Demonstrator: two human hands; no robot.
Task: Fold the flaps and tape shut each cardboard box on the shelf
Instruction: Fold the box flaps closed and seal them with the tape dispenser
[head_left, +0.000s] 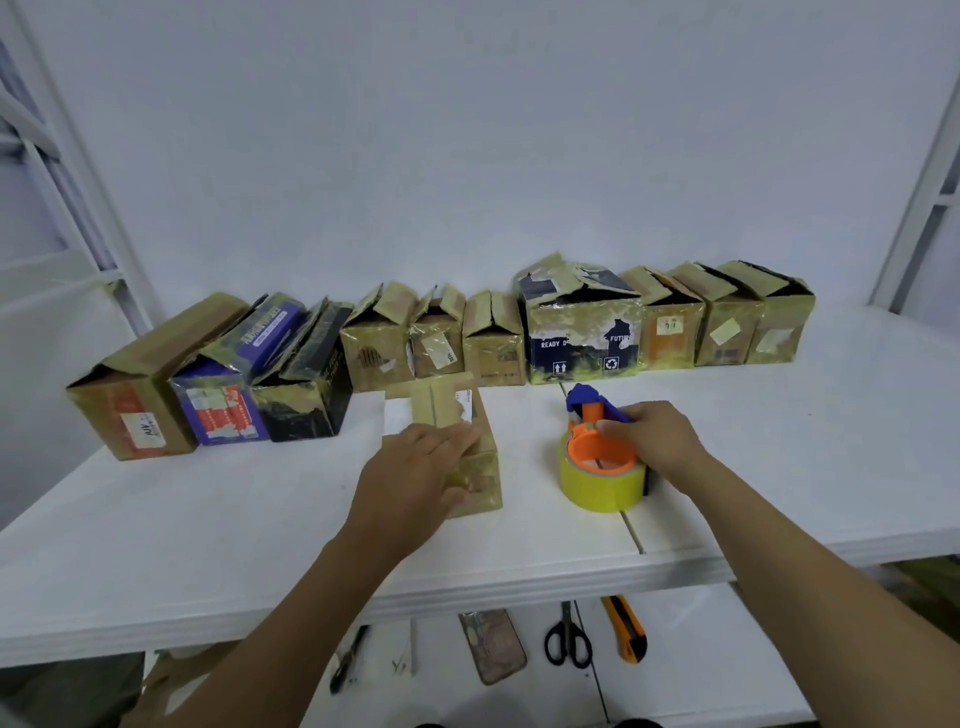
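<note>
Left hand flat on a small box, right hand on the tape dispenser.

The small cardboard box (488, 467) stands at the front of the white shelf (208, 519), its top flaps folded down. The left hand (415, 467) lies on the top with its fingers straight and close together. Just to the right, the right hand (652, 441) curls its fingers round the blue and orange tape dispenser (589, 410), whose yellow tape roll (597, 488) rests on the shelf, apart from the box. Behind, a row of 10 boxes (493, 343) stands along the wall, many with flaps raised. On a lower shelf lie scissors (568, 642), a utility knife (628, 631) and a phone (493, 647).
</note>
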